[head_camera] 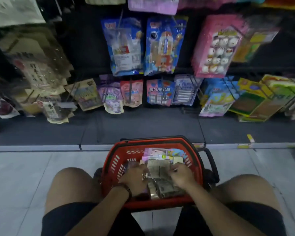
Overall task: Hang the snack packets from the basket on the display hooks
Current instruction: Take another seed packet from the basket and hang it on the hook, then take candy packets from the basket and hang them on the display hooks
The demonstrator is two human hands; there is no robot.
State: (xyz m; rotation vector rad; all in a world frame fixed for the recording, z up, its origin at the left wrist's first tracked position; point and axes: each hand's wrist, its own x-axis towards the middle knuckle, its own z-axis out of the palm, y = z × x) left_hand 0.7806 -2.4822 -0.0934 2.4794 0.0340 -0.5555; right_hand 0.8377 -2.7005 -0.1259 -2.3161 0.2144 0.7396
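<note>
A red plastic basket (114, 160) stands on the floor between my knees, with several snack packets inside. Both hands are down in it. My left hand (136, 178) and my right hand (180, 176) each grip one side of a beige packet (157, 167) that lies on top of the pile. Pink and pale packets (162, 153) lie at the basket's far end. Ahead, rows of packets hang on display hooks: blue packets (124, 46), a pink packet (216, 46), and smaller ones (158, 92) lower down.
A dark shelf base (143, 126) runs below the hanging rows, with a pale edge strip at the floor. The basket's black handle (211, 160) sticks out on its right. Brown paper packets (41, 65) hang at the left. Grey floor tiles (32, 167) lie around my knees.
</note>
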